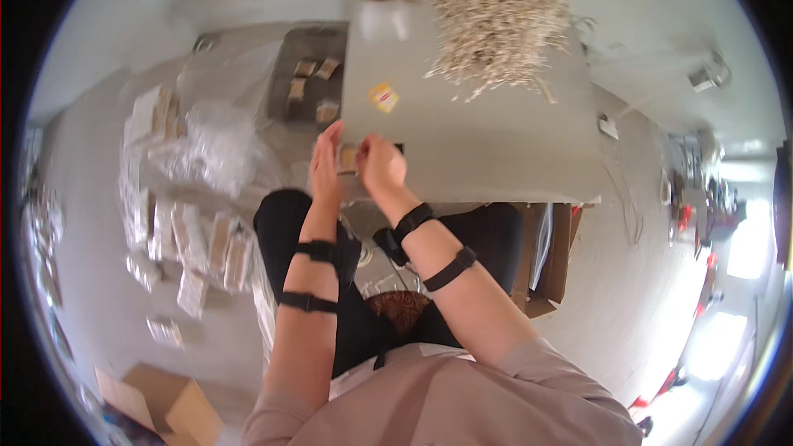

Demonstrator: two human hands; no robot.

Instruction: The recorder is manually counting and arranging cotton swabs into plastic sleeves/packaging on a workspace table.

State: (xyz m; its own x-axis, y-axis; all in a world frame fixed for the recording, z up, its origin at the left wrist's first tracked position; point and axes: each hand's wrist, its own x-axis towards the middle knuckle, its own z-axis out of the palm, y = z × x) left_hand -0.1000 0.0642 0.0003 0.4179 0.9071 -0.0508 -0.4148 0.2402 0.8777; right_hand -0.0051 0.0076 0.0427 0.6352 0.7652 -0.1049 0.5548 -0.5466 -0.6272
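A small tan packet (348,158) with a pale edge is between my hands at the table's near left corner. My left hand (326,163) stands along its left side, fingers stretched out and pointing away from me. On the packet's other side, my right hand (382,167) is closed, its curled fingertips at the packet's edge; motion blurs the exact grip. A small dark piece (399,149) shows just behind the right hand. Farther up the table lies a yellow and white card (383,97) with a red mark.
A heap of thin pale sticks (500,21) covers the table's far part. Left of the table, a dark bin (285,74) holds several small packets. Plastic-wrapped bundles (190,231) lie on the floor at left. Open cardboard boxes stand at lower left (169,405) and by my right knee (553,281).
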